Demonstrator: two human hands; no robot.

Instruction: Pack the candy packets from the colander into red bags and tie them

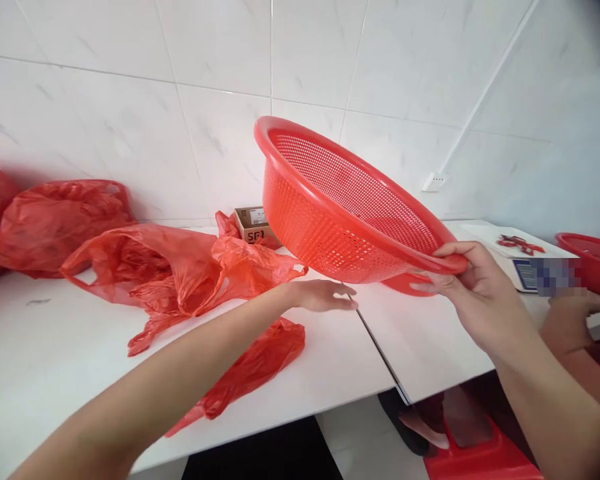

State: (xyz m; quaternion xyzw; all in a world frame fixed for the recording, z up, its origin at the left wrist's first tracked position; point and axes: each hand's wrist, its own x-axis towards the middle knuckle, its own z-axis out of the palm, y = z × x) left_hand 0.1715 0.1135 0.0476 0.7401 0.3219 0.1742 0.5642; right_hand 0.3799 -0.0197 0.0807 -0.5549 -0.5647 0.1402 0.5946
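A red plastic colander (325, 213) is held tilted above the white table, its inside showing as bare perforated mesh. My right hand (480, 287) grips its rim at the right end, thumb below and fingers over the edge. Under the colander, my left hand (325, 295) is stretched out with straight fingers, low over the table and apart from the basket. Red plastic bags (175, 267) lie crumpled just left of that hand. Another flattened red bag (260, 360) is under my left forearm.
Full red bags (65, 223) stand against the tiled wall at left. A small cardboard box (255, 227) sits behind the colander. At right are a scale (495, 240) with small red items on it, another red basket (595, 260) and a co-worker's hand (575, 313). A red stool (480, 450) is below.
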